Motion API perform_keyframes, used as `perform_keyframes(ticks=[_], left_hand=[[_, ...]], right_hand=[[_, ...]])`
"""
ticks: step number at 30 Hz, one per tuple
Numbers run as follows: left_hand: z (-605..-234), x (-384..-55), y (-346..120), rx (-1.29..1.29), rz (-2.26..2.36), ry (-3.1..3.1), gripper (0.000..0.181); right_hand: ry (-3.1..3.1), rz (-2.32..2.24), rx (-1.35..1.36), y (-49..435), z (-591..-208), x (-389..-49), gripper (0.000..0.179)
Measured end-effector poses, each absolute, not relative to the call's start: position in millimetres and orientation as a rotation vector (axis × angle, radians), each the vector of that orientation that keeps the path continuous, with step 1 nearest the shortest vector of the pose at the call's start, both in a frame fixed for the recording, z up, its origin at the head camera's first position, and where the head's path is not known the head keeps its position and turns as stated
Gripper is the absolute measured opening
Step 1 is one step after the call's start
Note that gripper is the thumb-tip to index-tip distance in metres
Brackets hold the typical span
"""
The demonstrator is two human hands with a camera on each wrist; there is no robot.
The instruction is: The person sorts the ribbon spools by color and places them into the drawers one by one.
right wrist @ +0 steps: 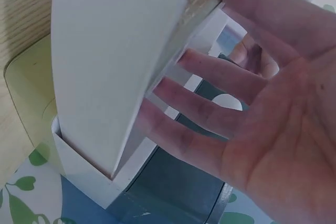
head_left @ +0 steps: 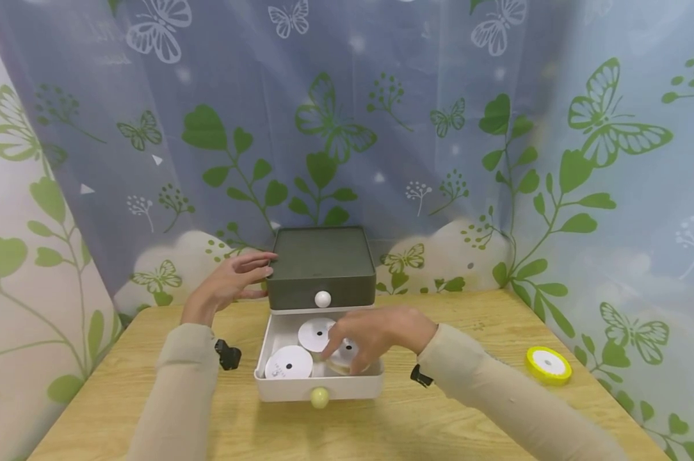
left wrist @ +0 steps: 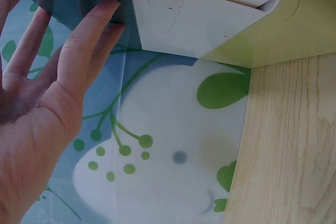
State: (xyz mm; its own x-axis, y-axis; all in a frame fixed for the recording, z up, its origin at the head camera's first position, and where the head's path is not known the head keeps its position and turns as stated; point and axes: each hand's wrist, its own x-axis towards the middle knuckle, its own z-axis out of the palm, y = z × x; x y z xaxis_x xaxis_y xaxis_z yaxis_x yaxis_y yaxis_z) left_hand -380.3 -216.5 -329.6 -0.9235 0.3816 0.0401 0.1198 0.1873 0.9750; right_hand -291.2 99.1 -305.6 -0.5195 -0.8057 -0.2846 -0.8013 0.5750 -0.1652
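Observation:
A small drawer box has a dark green-grey upper part point(head_left: 324, 253) with a white knob point(head_left: 322, 299). Below it, a white drawer point(head_left: 355, 388) with a yellow-green knob point(head_left: 320, 397) is pulled out. Inside lie white ribbon spools, one at the front left point(head_left: 283, 362) and another behind it point(head_left: 314, 332). My right hand point(head_left: 387, 330) reaches into the drawer and grips a third ribbon spool point(head_left: 344, 351) by its edge, partly covering it. With extended fingers, my left hand point(head_left: 232, 280) rests against the left side of the dark upper part, as the left wrist view also shows.
A yellow-rimmed ribbon spool point(head_left: 548, 365) lies on the wooden table point(head_left: 439, 416) at the right. Black wrist-camera pieces point(head_left: 228, 355) show beside the cuffs. Behind the table hangs a blue cloth point(head_left: 416, 166) with butterflies and leaves.

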Motion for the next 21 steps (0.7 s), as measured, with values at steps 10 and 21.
perform_keyframes(ticks=[10, 21], left_hand=[[-330.4, -380.1, -216.7, 0.485, 1.823, 2.238, 0.063], [-330.5, -380.3, -216.5, 0.505, 1.812, 2.252, 0.061]], right_hand=[[2.537, 0.02, -1.258, 95.3, -311.5, -295.8, 0.058], [2.503, -0.004, -1.27, 94.1, -305.0, -296.6, 0.057]])
